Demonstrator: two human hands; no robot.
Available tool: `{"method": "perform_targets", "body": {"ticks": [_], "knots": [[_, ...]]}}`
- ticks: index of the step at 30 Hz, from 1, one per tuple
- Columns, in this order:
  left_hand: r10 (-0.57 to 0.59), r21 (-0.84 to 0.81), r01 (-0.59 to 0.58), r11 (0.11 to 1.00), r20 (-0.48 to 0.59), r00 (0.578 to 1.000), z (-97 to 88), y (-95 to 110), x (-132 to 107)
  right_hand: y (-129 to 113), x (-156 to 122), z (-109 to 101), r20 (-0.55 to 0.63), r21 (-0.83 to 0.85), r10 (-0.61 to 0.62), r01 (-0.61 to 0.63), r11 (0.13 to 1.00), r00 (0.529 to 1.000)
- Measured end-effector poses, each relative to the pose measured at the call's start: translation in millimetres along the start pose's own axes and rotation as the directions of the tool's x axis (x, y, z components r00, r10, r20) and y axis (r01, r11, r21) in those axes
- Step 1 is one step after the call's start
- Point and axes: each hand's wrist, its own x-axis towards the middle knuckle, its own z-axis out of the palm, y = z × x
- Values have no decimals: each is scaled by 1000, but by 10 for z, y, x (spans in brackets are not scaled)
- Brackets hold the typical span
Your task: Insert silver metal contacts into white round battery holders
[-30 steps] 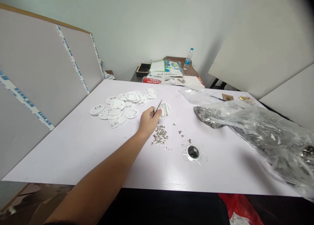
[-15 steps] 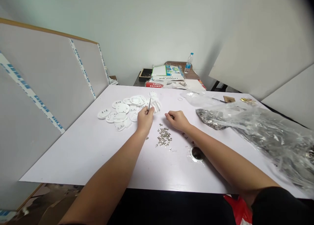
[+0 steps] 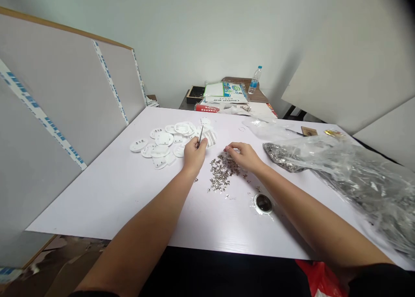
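Observation:
My left hand point(image 3: 194, 154) is closed around a thin, dark, pointed tool point(image 3: 201, 134), its tip up and away from me; its exact kind is too small to make out. Beyond and left of that hand lie several white round plastic pieces point(image 3: 164, 138) in an overlapping heap, some with small metal parts on them. My right hand point(image 3: 243, 155) hovers palm down over the right side of a pile of small shiny metal parts point(image 3: 220, 175). Its fingers are bent but loosened, and loose parts lie right beneath them.
A large clear plastic bag point(image 3: 343, 171) with metal parts covers the table's right side. A round, dark-centred table hole point(image 3: 263, 203) lies by my right forearm. At the back stand a water bottle point(image 3: 255, 80) and papers point(image 3: 223, 91). A partition point(image 3: 65, 89) borders the left.
My right hand has loosened from a closed fist and let go of small metal parts, which now widen the pile. The left hand still holds the thin tool. The view has shifted slightly.

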Motion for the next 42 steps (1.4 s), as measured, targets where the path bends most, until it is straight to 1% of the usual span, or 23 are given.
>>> {"method": "perform_targets", "body": {"ticks": [3, 5, 6, 8, 9, 12, 14, 15, 16, 17, 18, 19, 20, 22, 24, 27, 31, 34, 38, 40, 42], "knots": [[9, 3, -9, 1000, 83, 996, 9, 68, -65, -13, -97, -137, -22, 117, 43, -40, 992, 999], [5, -2, -4, 1000, 174, 985, 35, 112, -133, -30, -174, -183, -30, 214, 68, -60, 975, 997], [-1, -3, 2, 1000, 234, 972, 53, 130, -173, -45, -215, -186, -29, 262, 78, -67, 963, 997], [0, 11, -4, 1000, 368, 930, 94, 156, -259, -83, -299, -161, -15, 352, 89, -78, 933, 996], [14, 33, -31, 999, 420, 908, 112, 165, -299, -103, -340, -139, -4, 399, 94, -84, 913, 996], [22, 79, -75, 994, 528, 849, 142, 182, -378, -137, -453, -89, 26, 519, 116, -113, 848, 993], [-6, 84, -55, 995, 591, 807, 132, 193, -378, -114, -515, -102, 17, 551, 138, -125, 825, 990], [-24, 93, -41, 995, 606, 795, 117, 199, -361, -85, -541, -123, -2, 560, 154, -127, 819, 988], [-41, 116, -36, 993, 601, 798, 97, 205, -335, -46, -564, -150, -33, 577, 179, -127, 807, 983], [-54, 155, -44, 987, 579, 814, 72, 211, -303, 1, -582, -182, -70, 600, 211, -128, 790, 975], [-61, 215, -67, 974, 539, 840, 44, 215, -269, 54, -596, -213, -106, 624, 247, -129, 771, 963], [-56, 294, -110, 949, 504, 862, 16, 218, -236, 110, -606, -242, -139, 644, 283, -130, 754, 949], [-45, 380, -165, 910, 487, 872, -8, 218, -207, 164, -612, -265, -165, 659, 315, -134, 740, 935], [-41, 514, -252, 820, 491, 870, -36, 211, -168, 253, -618, -291, -182, 676, 356, -146, 722, 917], [-59, 581, -292, 759, 509, 859, -26, 191, -158, 298, -622, -291, -178, 680, 379, -164, 715, 908], [-77, 631, -314, 710, 512, 855, 46, 144, -175, 281, -638, -265, -167, 645, 375, -186, 741, 912], [-97, 682, -312, 661, 490, 866, 139, 98, -198, 203, -675, -237, -136, 600, 367, -218, 770, 920], [-101, 671, -298, 679, 487, 868, 146, 94, -199, 179, -691, -235, -121, 596, 388, -246, 764, 914], [-78, 615, -245, 749, 450, 889, 106, 108, -182, 190, -698, -243, -116, 598, 385, -245, 763, 916], [-77, 566, -192, 802, 416, 906, 94, 116, -173, 195, -697, -242, -103, 612, 390, -251, 750, 915], [-105, 480, -108, 870, 395, 913, 98, 127, -178, 190, -695, -233, -79, 631, 388, -255, 732, 918]]}}
